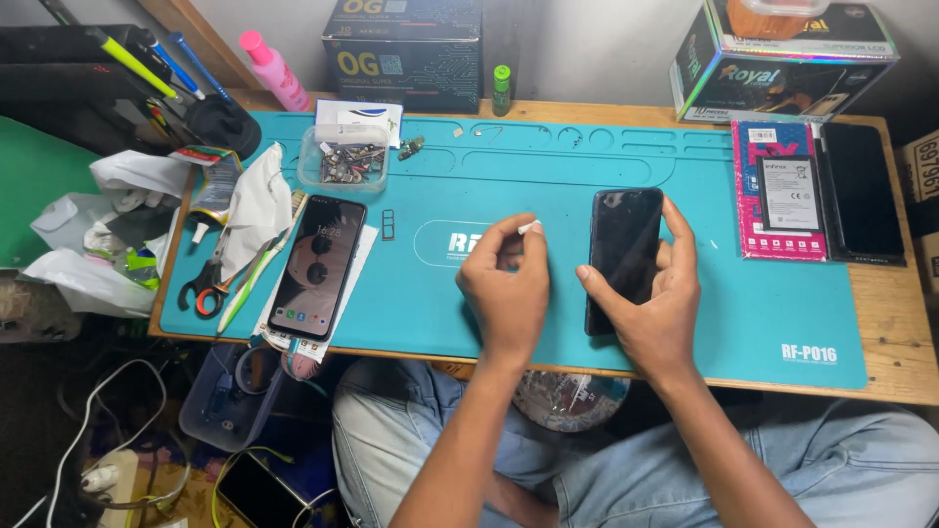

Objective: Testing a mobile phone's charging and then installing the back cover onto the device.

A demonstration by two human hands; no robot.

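Right hand [653, 303] cradles a black smartphone [623, 256] by its edges above the teal repair mat [763, 303]; glossy, slippery, probably fragile. Left hand [507, 293], beside the phone, pinches a small white scrap [529, 227].

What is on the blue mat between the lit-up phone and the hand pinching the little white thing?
In the head view, only a small SIM tray lies on the mat between the lit phone and the left hand.

- The phone [624, 256] in the right hand [653, 311] has a glossy black glass face.
- Under that phone, the mat [763, 293] looks like smooth matt teal rubber.
- Beyond the mat's edge, the table [895, 323] is bare, grainy wood.
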